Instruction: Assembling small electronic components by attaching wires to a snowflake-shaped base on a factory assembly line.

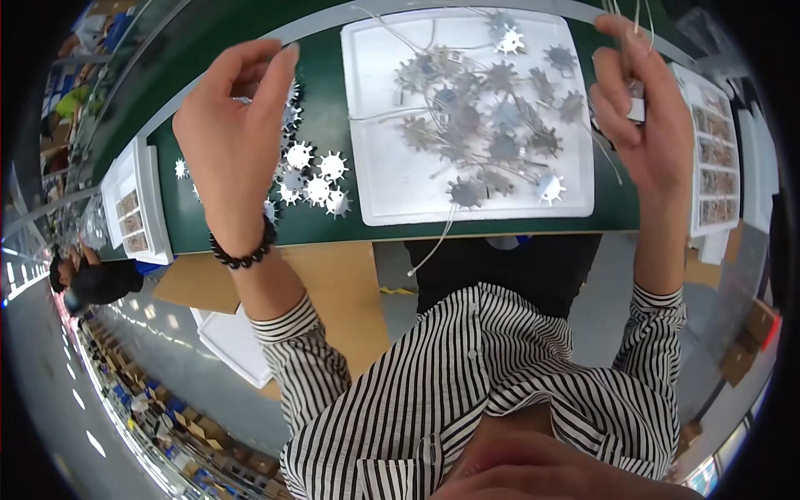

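My left hand is raised over the left part of the table with curled fingers, thumb close to the forefinger; whatever lies between them is hidden. Beneath and beside it, loose silver toothed metal discs lie in a pile on the green tabletop. My right hand is closed on white cords at the far right, and a small white block shows at its palm. Between my hands, a white tray holds many toothed discs with cords, some blurred. One cord hangs over the near edge.
A white tray of small parts stands at the right, and another white tray at the left. Cardboard lies below the table edge. A person in dark clothes is at the far left.
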